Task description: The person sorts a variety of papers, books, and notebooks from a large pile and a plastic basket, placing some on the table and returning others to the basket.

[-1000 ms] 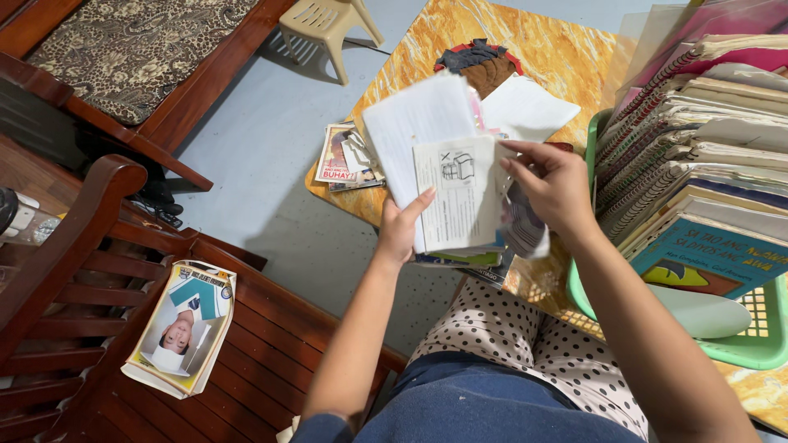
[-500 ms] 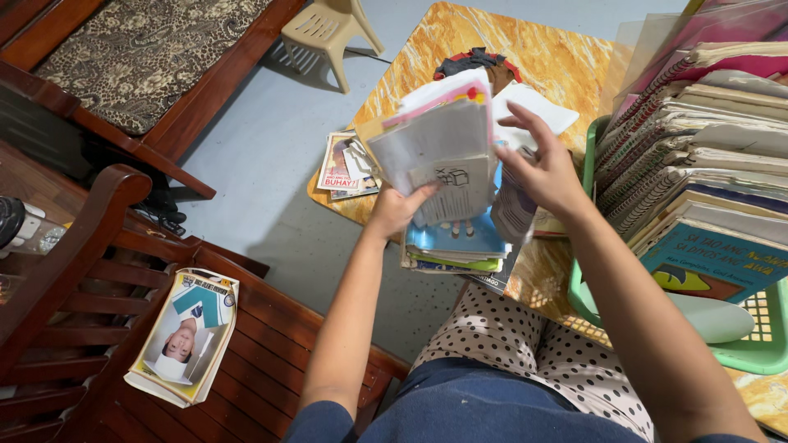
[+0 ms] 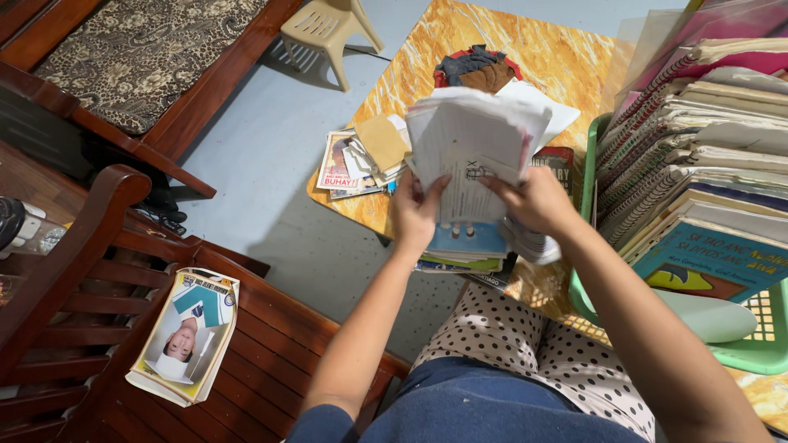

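Your left hand [image 3: 414, 215] grips the left edge of the sheaf of loose papers [image 3: 474, 143], thumb on the front sheet; keep that pinch firm so nothing fans out. The sheaf stands raised above the stack of booklets [image 3: 460, 246] on the yellow marbled table [image 3: 566, 57]. Your right hand [image 3: 538, 201] clasps the right edge; square both sides evenly, clear of the green basket [image 3: 759, 344].

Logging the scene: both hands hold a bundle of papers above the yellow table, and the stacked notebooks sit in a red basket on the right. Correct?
Nearly. The head view shows the basket is green, not red. Left hand and right hand do hold the papers.
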